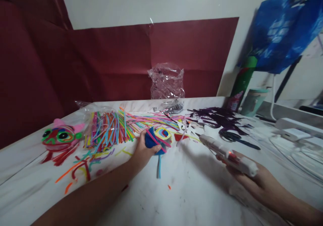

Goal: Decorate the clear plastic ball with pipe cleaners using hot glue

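In the head view, the left hand (142,152) held a rounded blue piece (150,141) above the middle of the table (186,195), its fingers pinching the near left side, thumb in front. The piece's eye-like disc (164,134) faced up and toward the camera, while a light blue stem (158,168) pointed down from it, toward the near edge. The piece was too rounded for a clear long axis to be told.

The right hand (256,182) had its fingers wrapped around a pale glue gun (219,149), though some of them were hidden beneath it. The gun's long axis slanted, its dark nozzle pointing away and leftward, apart from the blue piece; an orange light glowed on its body.

The blue surface looked fuzzy, crossed by slanting pink strips, and the disc was ringed in yellow and white around blue and red. To the left lay a bundle of fuzzy, multicoloured stems (108,128) beside crinkled clear plastic, with a pink-eared figure (62,137) farther left. Glossy purple strands (219,116) and dark-handled scissors (237,138) lay beyond the gun.
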Demonstrator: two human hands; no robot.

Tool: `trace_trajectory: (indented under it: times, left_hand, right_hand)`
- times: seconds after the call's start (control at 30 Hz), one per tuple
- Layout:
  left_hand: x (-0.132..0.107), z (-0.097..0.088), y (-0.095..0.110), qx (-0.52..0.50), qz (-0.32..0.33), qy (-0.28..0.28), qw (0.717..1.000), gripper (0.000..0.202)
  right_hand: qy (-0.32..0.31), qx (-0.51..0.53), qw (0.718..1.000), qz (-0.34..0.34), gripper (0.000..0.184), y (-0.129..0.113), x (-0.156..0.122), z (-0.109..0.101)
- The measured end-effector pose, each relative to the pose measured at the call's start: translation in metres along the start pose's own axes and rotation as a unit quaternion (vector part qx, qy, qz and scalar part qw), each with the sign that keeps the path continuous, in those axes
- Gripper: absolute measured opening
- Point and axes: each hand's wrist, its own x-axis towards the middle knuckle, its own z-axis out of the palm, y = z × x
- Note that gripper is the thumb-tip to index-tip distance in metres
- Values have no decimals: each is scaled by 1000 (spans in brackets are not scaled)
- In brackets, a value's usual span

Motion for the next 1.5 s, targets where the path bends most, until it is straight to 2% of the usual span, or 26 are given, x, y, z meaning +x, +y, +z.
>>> trace_trajectory:
  times: [0.1, 0.17, 0.27, 0.37, 0.47, 0.57, 0.67, 0.87, 1.1, 1.5]
  left_hand:
    - [-1, 1, 1, 39, 23, 24, 999, 76]
    - [-1, 2, 1, 72, 30, 38, 996, 76]
    - [-2, 3, 2, 122, 31, 59, 990, 78]
    - [-3, 5, 2, 134, 44, 70, 988, 82]
    - [-3, 7, 3, 131, 53, 61, 988, 83]
    - [-2, 8, 3, 135, 63, 61, 987, 83]
    - [-3, 8, 1, 126, 83, 59, 987, 82]
    - [-4, 10, 0, 161, 81, 51, 982, 85]
    - [-3, 10, -1, 129, 86, 51, 986, 82]
    - [-4, 10, 2, 168, 74, 62, 981, 83]
  right_hand:
    - [-11, 81, 995, -48, 17, -36, 16, 3]
    - [-25, 96, 992, -84, 15, -58, 24, 13]
    - [2, 91, 989, -115, 10, -71, 26, 33]
    - [42, 71, 990, -117, 17, -64, 19, 48]
    - [7, 73, 993, -90, 19, -52, 15, 54]
    - [-45, 99, 989, -96, 11, -48, 16, 53]
    - [-55, 110, 986, -114, 11, -49, 19, 54]
    - [-46, 121, 985, -110, 11, -51, 19, 56]
    - [-43, 125, 987, -95, 7, -52, 20, 56]
    - [-31, 95, 985, -142, 14, -53, 22, 56]
